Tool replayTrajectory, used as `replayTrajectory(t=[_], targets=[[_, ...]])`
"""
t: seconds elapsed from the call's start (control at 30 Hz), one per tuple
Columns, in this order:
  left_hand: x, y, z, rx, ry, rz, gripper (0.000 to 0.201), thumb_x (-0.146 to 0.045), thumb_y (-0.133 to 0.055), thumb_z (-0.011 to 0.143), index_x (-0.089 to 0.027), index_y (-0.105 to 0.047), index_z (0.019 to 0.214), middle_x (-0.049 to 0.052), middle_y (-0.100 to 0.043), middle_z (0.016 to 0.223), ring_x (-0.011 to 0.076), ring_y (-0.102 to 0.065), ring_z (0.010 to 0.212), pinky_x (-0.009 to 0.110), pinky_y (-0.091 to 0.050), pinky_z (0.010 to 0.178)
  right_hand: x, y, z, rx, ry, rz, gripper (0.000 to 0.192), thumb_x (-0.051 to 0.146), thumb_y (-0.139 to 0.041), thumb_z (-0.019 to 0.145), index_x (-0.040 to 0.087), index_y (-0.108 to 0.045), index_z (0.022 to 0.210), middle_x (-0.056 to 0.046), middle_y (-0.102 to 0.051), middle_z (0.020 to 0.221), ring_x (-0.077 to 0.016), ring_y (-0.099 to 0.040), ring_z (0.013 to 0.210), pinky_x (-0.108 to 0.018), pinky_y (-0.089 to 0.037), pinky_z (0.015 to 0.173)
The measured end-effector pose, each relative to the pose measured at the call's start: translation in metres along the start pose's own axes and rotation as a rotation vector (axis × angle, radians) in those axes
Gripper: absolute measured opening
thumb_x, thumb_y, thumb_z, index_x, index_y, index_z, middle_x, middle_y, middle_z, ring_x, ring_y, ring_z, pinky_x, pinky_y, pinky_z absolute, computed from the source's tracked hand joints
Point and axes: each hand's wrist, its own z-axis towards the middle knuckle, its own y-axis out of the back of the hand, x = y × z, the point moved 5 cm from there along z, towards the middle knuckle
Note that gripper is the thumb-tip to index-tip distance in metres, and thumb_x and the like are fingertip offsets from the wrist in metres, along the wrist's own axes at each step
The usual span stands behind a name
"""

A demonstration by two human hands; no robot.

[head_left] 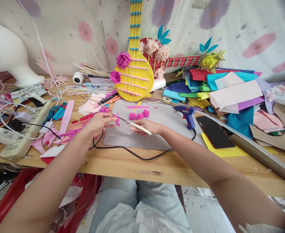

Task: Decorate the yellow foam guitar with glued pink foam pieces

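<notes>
My right hand (149, 125) is closed around a pair of scissors (140, 128) with white handles, and their blades point left toward my other hand. Between thumb and fingers, my left hand (99, 123) pinches a small magenta piece of crepe paper (117, 121) beside the blade tips; the fingers partly hide it. Both hands are over a grey cutting mat (161, 141). Just beyond the scissors, several small pink paper pieces (139, 116) lie in a row on the mat. A thin pink strip (137, 107) lies behind them.
A blue glue gun (187, 116) rests on the mat's right, its black cord looping along the front. Right of it lies a phone (215, 132). A yellow paper guitar (135, 81) stands at the back. Paper scraps and a power strip (27, 132) crowd the left.
</notes>
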Motion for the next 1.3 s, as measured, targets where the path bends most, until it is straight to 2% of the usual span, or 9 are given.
replayTrajectory(t=[0.1, 0.27, 0.43, 0.63, 0.83, 1.07, 1.3], targets=[[0.001, 0.003, 0.004, 0.05, -0.037, -0.018, 0.023, -0.027, -0.082, 0.048, -0.013, -0.069, 0.062, 0.003, -0.068, 0.07, 0.0134, -0.063, 0.068, 0.026, -0.055, 0.065, -0.001, 0.001, -0.001, 0.009, 0.03, -0.005, 0.045, 0.062, -0.053, 0.076, 0.02, -0.038, 0.072, 0.008, -0.036, 0.05, -0.0049, -0.034, 0.04, -0.019, -0.029, 0.037], [0.002, 0.007, 0.005, 0.02, -0.022, -0.009, 0.027, -0.028, -0.083, 0.043, -0.013, -0.068, 0.06, 0.003, -0.067, 0.069, 0.0135, -0.062, 0.065, 0.03, -0.054, 0.069, 0.004, 0.001, -0.004, 0.033, 0.111, -0.123, 0.041, 0.057, -0.045, 0.084, 0.019, -0.037, 0.072, 0.006, -0.04, 0.058, -0.0061, -0.04, 0.048, -0.021, -0.035, 0.045], [-0.003, -0.002, 0.0, 0.027, -0.009, 0.031, 0.024, -0.026, -0.082, 0.046, -0.013, -0.068, 0.061, 0.004, -0.067, 0.069, 0.0135, -0.062, 0.066, 0.027, -0.054, 0.066, 0.007, 0.001, -0.004, 0.027, 0.093, -0.177, 0.048, 0.065, -0.045, 0.08, 0.019, -0.037, 0.07, 0.006, -0.041, 0.057, -0.0061, -0.04, 0.048, -0.022, -0.035, 0.045], [-0.004, -0.005, -0.004, 0.005, 0.066, 0.084, 0.02, -0.025, -0.08, 0.048, -0.014, -0.067, 0.059, 0.004, -0.067, 0.067, 0.0157, -0.063, 0.065, 0.024, -0.052, 0.055, 0.001, 0.002, -0.003, 0.003, 0.056, -0.129, 0.052, 0.07, -0.049, 0.073, 0.019, -0.04, 0.072, 0.007, -0.041, 0.054, -0.0055, -0.04, 0.045, -0.02, -0.033, 0.041], [0.001, -0.003, 0.004, 0.067, -0.005, 0.033, 0.024, -0.03, -0.081, 0.048, -0.013, -0.068, 0.06, 0.004, -0.065, 0.07, 0.013, -0.061, 0.069, 0.026, -0.054, 0.066, -0.003, 0.002, -0.004, 0.019, 0.037, -0.061, 0.052, 0.069, -0.05, 0.073, 0.019, -0.038, 0.072, 0.008, -0.038, 0.05, -0.0048, -0.035, 0.041, -0.019, -0.03, 0.038], [-0.001, -0.005, 0.004, 0.075, 0.003, -0.02, 0.024, -0.027, -0.081, 0.046, -0.012, -0.068, 0.059, 0.003, -0.064, 0.069, 0.0127, -0.058, 0.069, 0.028, -0.053, 0.066, 0.002, 0.001, -0.007, 0.09, 0.108, -0.101, 0.049, 0.068, -0.042, 0.079, 0.019, -0.037, 0.075, 0.006, -0.041, 0.06, -0.0064, -0.042, 0.05, -0.022, -0.036, 0.047], [-0.004, -0.011, 0.001, 0.067, 0.016, -0.023, 0.021, -0.024, -0.079, 0.047, -0.011, -0.067, 0.058, 0.004, -0.063, 0.069, 0.0132, -0.058, 0.07, 0.029, -0.052, 0.066, 0.005, 0.0, -0.01, 0.039, 0.071, -0.125, 0.048, 0.066, -0.045, 0.079, 0.019, -0.037, 0.072, 0.006, -0.039, 0.058, -0.0068, -0.04, 0.048, -0.022, -0.036, 0.045]])
